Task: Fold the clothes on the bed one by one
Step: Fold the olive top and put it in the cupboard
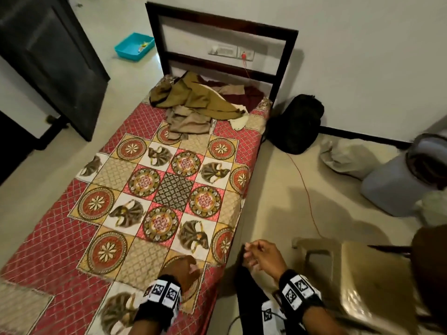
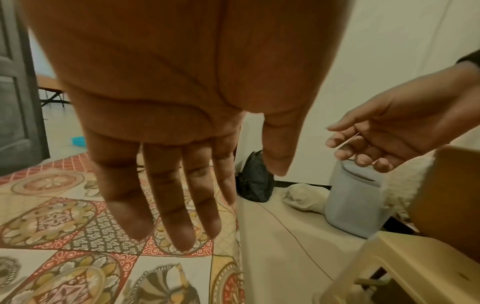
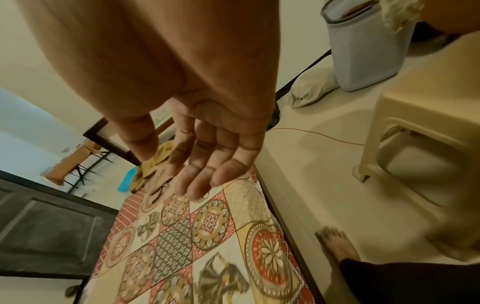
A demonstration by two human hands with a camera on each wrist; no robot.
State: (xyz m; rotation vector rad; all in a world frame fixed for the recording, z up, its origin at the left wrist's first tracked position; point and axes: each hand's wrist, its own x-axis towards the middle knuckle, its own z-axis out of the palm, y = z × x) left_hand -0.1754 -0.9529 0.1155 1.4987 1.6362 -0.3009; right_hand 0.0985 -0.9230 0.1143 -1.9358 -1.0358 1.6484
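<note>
Standing at the near end of the bed (image 1: 60,238), we have both hands empty: the left hand (image 1: 181,267) hangs over the near right corner of the patterned cover with fingers (image 2: 166,195) straight and relaxed, the right hand (image 1: 262,255) hovers just off the bed's right edge, fingers (image 3: 205,168) loosely released. The clothes (image 1: 193,100) lie in a tangled heap at the far end by the headboard (image 1: 217,20), well apart from us. We judge the risks as these: grabbing the heap could lift several garments together, and stepping along the right side could snag the orange cable (image 1: 307,189) on the floor.
</note>
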